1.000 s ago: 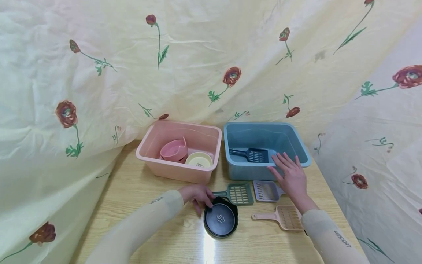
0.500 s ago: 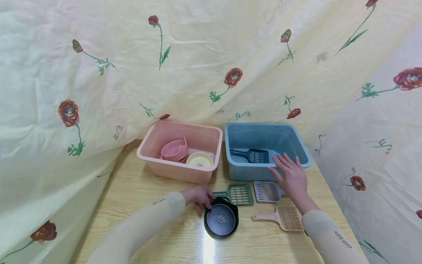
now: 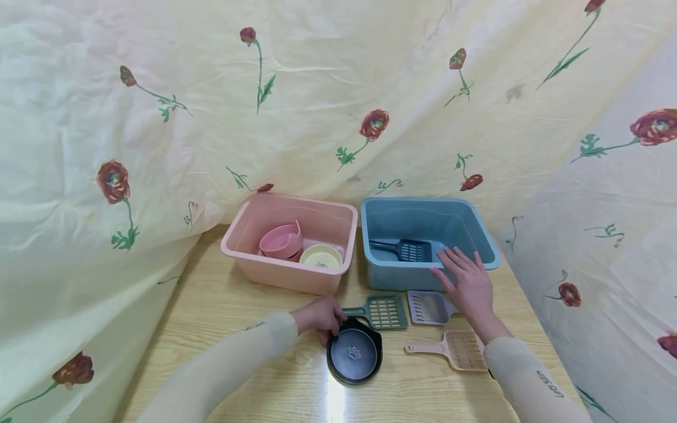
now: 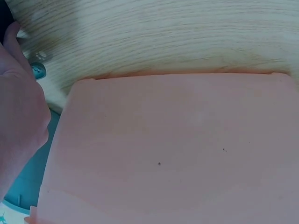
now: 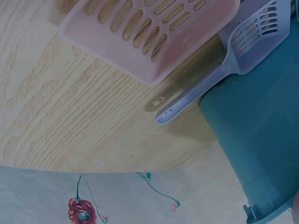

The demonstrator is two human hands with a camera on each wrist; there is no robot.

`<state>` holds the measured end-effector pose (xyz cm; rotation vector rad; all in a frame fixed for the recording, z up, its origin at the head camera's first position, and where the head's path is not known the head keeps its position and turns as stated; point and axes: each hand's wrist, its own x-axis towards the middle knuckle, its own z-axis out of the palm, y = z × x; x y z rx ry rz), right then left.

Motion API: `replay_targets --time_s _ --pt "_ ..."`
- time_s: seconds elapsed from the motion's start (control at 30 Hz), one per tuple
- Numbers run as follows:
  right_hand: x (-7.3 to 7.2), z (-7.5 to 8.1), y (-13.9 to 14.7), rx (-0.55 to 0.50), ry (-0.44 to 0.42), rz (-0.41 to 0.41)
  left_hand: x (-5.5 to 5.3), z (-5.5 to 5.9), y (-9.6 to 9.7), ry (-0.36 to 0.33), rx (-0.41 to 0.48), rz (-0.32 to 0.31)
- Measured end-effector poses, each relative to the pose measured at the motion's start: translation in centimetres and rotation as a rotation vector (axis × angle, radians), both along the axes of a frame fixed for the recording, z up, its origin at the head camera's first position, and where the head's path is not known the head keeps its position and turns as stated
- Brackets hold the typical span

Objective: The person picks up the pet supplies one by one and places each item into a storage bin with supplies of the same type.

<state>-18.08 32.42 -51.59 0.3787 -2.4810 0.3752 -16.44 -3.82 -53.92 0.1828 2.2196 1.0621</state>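
Note:
My left hand (image 3: 319,314) pinches the upper left rim of a round black bowl (image 3: 354,353) with a paw print inside, low on the wooden table. The left wrist view has that hand at its left edge, its fingertips by a dark edge at the top corner. Over the front rim of a blue bin (image 3: 402,276), my right hand (image 3: 466,285) rests with fingers spread and straight. Inside this bin lies a dark blue litter scoop (image 3: 415,250). Beyond the bowl's upper edge is a green litter scoop (image 3: 385,311).
A pink bin (image 3: 288,277) at the back left holds pink bowls (image 3: 279,241) and a cream bowl (image 3: 321,256). Under the right forearm a pink scoop (image 3: 460,350) is partly covered; a lilac scoop (image 5: 196,91) lies before the blue bin. Flowered cloth (image 3: 307,117) hangs behind.
The left hand's fingers have drawn closer together at the black bowl's rim. Bowl and right hand stay nearly where they were; the head view shifts slightly.

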Motion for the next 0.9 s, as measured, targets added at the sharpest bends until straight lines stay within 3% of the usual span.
replay_targets --time_s 0.5,0.7,0.9 --pt "0.0 -0.6 0.2 -0.002 0.031 0.008 0.6 0.3 -0.5 -0.013 -0.015 -0.002" --pt "-0.3 -0.7 0.2 -0.01 0.05 0.026 1.0 2.2 -1.6 0.006 -0.019 -0.032" --pt "-0.2 -0.8 0.3 -0.013 0.045 0.026 1.4 5.6 -3.2 -0.003 0.018 -0.066"
